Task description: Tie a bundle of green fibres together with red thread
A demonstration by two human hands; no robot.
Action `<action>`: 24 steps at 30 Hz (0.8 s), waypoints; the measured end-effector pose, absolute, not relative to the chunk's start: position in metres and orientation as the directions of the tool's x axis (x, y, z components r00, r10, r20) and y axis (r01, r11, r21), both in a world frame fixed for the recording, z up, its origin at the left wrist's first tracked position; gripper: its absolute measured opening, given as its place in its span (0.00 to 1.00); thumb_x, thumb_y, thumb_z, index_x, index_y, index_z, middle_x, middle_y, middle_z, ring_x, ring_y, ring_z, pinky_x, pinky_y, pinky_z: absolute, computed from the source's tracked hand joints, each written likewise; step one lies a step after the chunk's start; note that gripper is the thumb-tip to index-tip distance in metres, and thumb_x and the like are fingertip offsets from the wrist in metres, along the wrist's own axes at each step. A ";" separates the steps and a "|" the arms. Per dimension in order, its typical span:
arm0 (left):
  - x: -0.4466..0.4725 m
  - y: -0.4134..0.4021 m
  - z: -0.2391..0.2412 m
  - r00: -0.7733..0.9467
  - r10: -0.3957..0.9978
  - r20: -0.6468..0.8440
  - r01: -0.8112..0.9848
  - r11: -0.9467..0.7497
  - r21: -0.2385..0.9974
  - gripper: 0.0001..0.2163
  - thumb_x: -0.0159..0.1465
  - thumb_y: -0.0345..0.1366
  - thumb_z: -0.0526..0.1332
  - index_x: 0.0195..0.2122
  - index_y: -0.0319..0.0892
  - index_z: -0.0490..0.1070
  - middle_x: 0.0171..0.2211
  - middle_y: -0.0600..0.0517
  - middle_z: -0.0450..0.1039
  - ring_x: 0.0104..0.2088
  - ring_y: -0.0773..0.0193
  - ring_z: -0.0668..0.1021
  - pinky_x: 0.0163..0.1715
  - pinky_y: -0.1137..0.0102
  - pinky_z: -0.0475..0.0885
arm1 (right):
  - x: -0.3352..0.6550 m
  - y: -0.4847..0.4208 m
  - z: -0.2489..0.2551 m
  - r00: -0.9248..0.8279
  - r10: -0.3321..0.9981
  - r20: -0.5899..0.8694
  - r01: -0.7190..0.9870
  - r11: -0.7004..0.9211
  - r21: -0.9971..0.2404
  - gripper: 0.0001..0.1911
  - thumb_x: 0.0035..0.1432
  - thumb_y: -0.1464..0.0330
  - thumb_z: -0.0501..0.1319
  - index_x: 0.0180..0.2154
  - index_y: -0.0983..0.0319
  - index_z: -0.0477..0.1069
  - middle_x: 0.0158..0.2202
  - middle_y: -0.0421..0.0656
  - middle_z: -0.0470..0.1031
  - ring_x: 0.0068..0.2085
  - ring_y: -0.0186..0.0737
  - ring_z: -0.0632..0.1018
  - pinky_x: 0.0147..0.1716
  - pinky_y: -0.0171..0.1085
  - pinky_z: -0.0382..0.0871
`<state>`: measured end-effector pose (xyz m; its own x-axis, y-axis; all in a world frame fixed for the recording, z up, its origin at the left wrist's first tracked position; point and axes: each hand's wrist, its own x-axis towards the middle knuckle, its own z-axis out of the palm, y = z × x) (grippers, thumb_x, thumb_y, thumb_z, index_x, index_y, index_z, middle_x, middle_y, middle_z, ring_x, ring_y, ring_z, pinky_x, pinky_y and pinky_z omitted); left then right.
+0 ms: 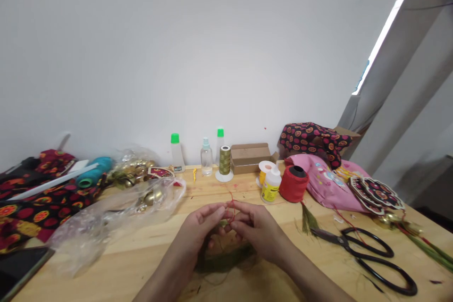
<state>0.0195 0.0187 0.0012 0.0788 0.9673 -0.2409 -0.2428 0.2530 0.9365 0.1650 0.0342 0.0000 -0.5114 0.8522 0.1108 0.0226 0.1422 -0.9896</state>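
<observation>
My left hand (205,227) and my right hand (256,226) meet close together over the middle of the wooden table. Between their fingertips runs a thin red cord (232,204), looped and pinched from both sides. Below the fingers hangs a bundle of dark green tassel threads (226,260), partly hidden by my hands and slightly blurred. Loose thin strands curl beneath it. Whether a knot is formed in the cord I cannot make out.
Black-handled scissors (354,245) and a green tassel (309,218) lie at the right. A red thread spool (293,184), a glue bottle (272,185) and a cardboard box (249,158) stand behind. To the left are plastic bags (106,222) and a phone (21,271).
</observation>
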 end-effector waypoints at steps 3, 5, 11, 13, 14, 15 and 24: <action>0.021 0.021 -0.003 0.042 0.979 -0.200 -0.169 0.204 0.964 0.13 0.44 0.36 0.66 0.32 0.38 0.72 0.25 0.50 0.76 0.20 0.70 0.72 0.12 0.80 0.59 | 0.167 0.034 -0.004 -0.484 0.855 0.187 0.150 0.291 -0.945 0.10 0.49 0.74 0.54 0.37 0.63 0.66 0.19 0.35 0.67 0.20 0.28 0.66 0.19 0.27 0.59; 0.022 0.021 -0.006 0.050 0.987 -0.156 -0.171 0.162 0.972 0.14 0.42 0.34 0.68 0.30 0.38 0.72 0.26 0.49 0.76 0.25 0.66 0.75 0.17 0.77 0.64 | 0.168 0.033 -0.007 -0.491 0.842 0.223 0.231 0.373 -0.899 0.10 0.50 0.74 0.53 0.37 0.62 0.65 0.20 0.37 0.70 0.20 0.29 0.66 0.20 0.28 0.60; 0.025 0.020 -0.005 -0.008 0.987 -0.158 -0.210 0.153 0.966 0.13 0.41 0.32 0.68 0.28 0.38 0.72 0.23 0.51 0.77 0.21 0.69 0.74 0.18 0.78 0.64 | 0.167 0.035 -0.013 -0.488 0.854 0.179 0.217 0.317 -0.923 0.25 0.49 0.74 0.53 0.51 0.63 0.56 0.24 0.38 0.73 0.20 0.30 0.67 0.21 0.29 0.63; 0.023 0.020 -0.003 -0.038 0.980 -0.194 -0.232 0.180 0.956 0.13 0.41 0.33 0.68 0.28 0.38 0.72 0.18 0.53 0.75 0.15 0.74 0.69 0.13 0.81 0.58 | 0.166 0.036 -0.011 -0.469 0.877 0.109 0.144 0.197 -0.970 0.28 0.47 0.73 0.54 0.53 0.64 0.53 0.25 0.38 0.74 0.20 0.29 0.67 0.20 0.30 0.63; 0.022 0.020 -0.003 -0.035 0.978 -0.204 -0.240 0.190 0.952 0.13 0.41 0.33 0.68 0.29 0.37 0.72 0.18 0.54 0.75 0.13 0.76 0.67 0.12 0.81 0.55 | 0.165 0.036 -0.009 -0.460 0.886 0.068 0.110 0.132 -0.985 0.30 0.46 0.73 0.55 0.53 0.66 0.52 0.25 0.39 0.74 0.19 0.29 0.67 0.19 0.30 0.63; 0.020 0.019 -0.002 -0.027 0.977 -0.210 -0.246 0.197 0.949 0.13 0.42 0.33 0.68 0.31 0.37 0.72 0.18 0.53 0.75 0.12 0.77 0.66 0.11 0.82 0.53 | 0.165 0.036 -0.007 -0.453 0.891 0.028 0.083 0.074 -0.994 0.32 0.45 0.72 0.56 0.54 0.67 0.52 0.24 0.39 0.74 0.19 0.29 0.67 0.19 0.30 0.64; 0.012 0.020 -0.001 0.038 0.967 -0.253 -0.237 0.255 0.938 0.14 0.44 0.34 0.66 0.33 0.39 0.74 0.26 0.48 0.77 0.15 0.76 0.67 0.11 0.81 0.52 | 0.170 0.038 0.003 -0.452 0.887 -0.095 -0.012 -0.113 -0.993 0.36 0.39 0.71 0.60 0.52 0.70 0.54 0.23 0.40 0.76 0.17 0.29 0.68 0.19 0.31 0.63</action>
<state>0.0117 0.0199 -0.0012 0.0380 0.9668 -0.2528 -0.2372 0.2545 0.9375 0.1695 0.0378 0.0032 -0.4518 0.8870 -0.0954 -0.0125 -0.1132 -0.9935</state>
